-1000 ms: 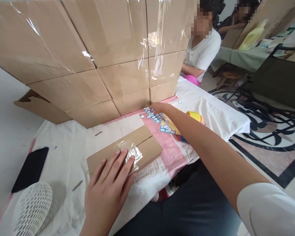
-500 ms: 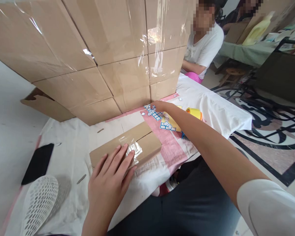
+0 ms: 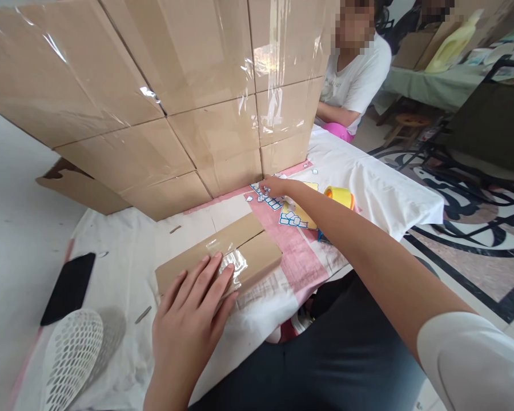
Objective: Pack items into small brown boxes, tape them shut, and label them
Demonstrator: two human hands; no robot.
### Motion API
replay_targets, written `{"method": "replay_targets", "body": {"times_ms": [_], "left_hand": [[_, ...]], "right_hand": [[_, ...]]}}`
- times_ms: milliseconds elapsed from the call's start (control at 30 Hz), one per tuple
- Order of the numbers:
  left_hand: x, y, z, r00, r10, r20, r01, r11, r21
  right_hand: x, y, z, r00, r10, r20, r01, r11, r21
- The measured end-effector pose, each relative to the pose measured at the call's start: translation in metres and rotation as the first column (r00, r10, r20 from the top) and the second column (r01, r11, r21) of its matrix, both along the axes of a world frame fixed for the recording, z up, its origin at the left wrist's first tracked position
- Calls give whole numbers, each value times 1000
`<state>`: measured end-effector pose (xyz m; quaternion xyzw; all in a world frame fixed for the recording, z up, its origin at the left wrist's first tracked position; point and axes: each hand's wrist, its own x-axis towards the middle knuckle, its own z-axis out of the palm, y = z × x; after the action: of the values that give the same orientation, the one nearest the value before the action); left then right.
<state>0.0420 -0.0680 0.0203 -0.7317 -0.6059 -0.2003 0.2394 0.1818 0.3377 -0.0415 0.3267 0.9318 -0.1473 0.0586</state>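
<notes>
My left hand [image 3: 188,314] lies with its fingers stretched out on a small closed cardboard box [image 3: 257,251], touching clear tape [image 3: 235,265] over its top seam. Farther off, my right hand [image 3: 274,186] is bent down with its fingers drawn together over a patch of small white, blue-edged labels [image 3: 269,201]. Whether it pinches a label is too small to make out. Beside that patch is a yellow sheet [image 3: 310,202] with more such labels [image 3: 293,217]. A tape roll [image 3: 340,196] in yellow and orange sits just beyond my right forearm, partly hidden by it.
A tall stack of taped cardboard boxes [image 3: 214,125] rises behind the small box. On the white cloth [image 3: 124,245] lie a black phone [image 3: 68,288] and a white mesh object [image 3: 73,354]. A person in a white shirt [image 3: 355,80] sits past the stack; a dark chair [image 3: 492,120] stands right.
The view has shifted very slightly. My right hand stays over the labels with a tiny movement of its fingers; my left hand still rests on the small box.
</notes>
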Motion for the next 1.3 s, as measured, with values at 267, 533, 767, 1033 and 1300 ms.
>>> {"method": "replay_targets", "body": {"times_ms": [267, 533, 767, 1033, 1300], "left_hand": [[-3, 2, -2, 1000, -12, -22, 12, 1000, -1], [0, 3, -1, 1000, -9, -20, 9, 1000, 4], [-4, 3, -5, 999, -4, -38, 4, 1000, 6], [-4, 5, -6, 999, -5, -41, 5, 1000, 5], [-2, 4, -3, 1000, -4, -27, 5, 1000, 10]], "right_hand": [[-5, -22, 9, 990, 126, -65, -128, 992, -15], [-7, -31, 21, 986, -34, -161, 46, 997, 68], [0, -32, 18, 981, -148, -127, 150, 989, 4], [3, -39, 25, 976, -186, -111, 189, 982, 14], [9, -41, 31, 980, -197, -7, 197, 980, 0]]}}
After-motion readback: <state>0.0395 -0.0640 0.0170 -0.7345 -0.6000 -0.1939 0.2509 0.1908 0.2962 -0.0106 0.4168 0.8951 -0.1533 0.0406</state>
